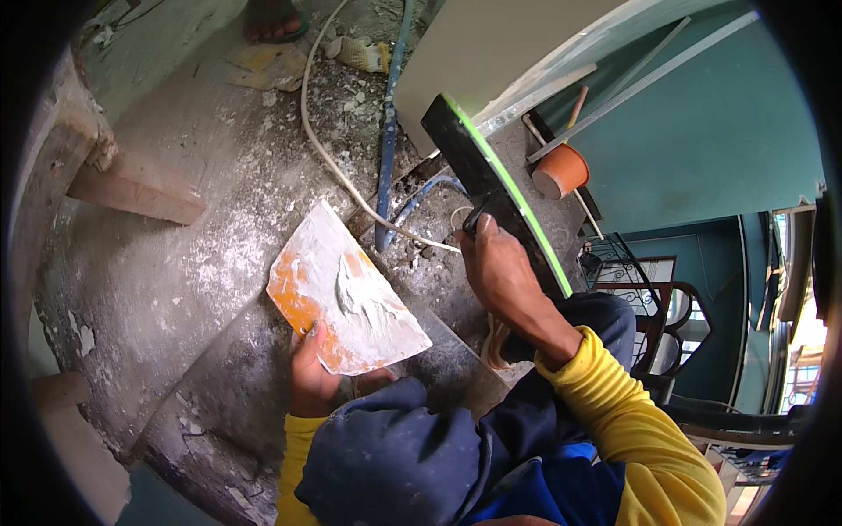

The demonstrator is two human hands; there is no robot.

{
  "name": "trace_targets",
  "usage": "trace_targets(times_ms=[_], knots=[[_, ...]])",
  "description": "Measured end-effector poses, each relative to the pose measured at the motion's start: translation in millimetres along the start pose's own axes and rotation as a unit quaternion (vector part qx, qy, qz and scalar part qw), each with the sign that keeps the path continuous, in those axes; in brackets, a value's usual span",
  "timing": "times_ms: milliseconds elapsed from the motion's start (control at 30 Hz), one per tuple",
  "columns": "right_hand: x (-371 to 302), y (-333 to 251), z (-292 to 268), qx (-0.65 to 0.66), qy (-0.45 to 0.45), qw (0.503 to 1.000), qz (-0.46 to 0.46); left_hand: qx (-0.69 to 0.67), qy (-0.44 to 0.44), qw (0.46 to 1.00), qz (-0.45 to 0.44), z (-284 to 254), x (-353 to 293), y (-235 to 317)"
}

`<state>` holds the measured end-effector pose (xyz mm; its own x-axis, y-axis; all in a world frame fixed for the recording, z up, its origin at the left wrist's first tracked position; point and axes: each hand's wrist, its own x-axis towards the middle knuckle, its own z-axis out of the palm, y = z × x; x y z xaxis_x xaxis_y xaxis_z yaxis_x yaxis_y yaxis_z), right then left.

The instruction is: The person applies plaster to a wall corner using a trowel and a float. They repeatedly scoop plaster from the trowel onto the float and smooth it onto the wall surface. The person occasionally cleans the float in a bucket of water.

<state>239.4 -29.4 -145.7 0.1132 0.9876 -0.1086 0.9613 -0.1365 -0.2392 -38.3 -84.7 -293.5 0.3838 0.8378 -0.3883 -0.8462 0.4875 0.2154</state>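
Observation:
My left hand (313,375) grips the lower edge of an orange board (298,294) tilted over the floor, thumb on its face. Thick white paste (373,296) lies heaped on the board's right half, and a thin smear coats much of the rest. Raised to the right, my right hand (509,276) is closed around the handle of a long black plastering float (469,162) with a bright green edge. The float is tipped steeply, apart from both the board and the pale panel beyond it. Its green-edged face is mostly turned away.
A pale hose (309,123) and a blue pipe (387,131) cross the paste-spattered floor. Wooden beams (136,188) jut in at left. Near the teal wall (702,131) sits an orange bucket (561,171). A sandalled foot (274,22) stands at the far edge.

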Motion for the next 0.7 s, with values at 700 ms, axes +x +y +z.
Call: trace_targets(times_ms=[700], knots=[[-44.1, 23.5, -101.1, 0.109, 0.189, 0.975, -0.030, 0.066, -0.005, 0.998, -0.017, -4.7, 5.4, -3.3]])
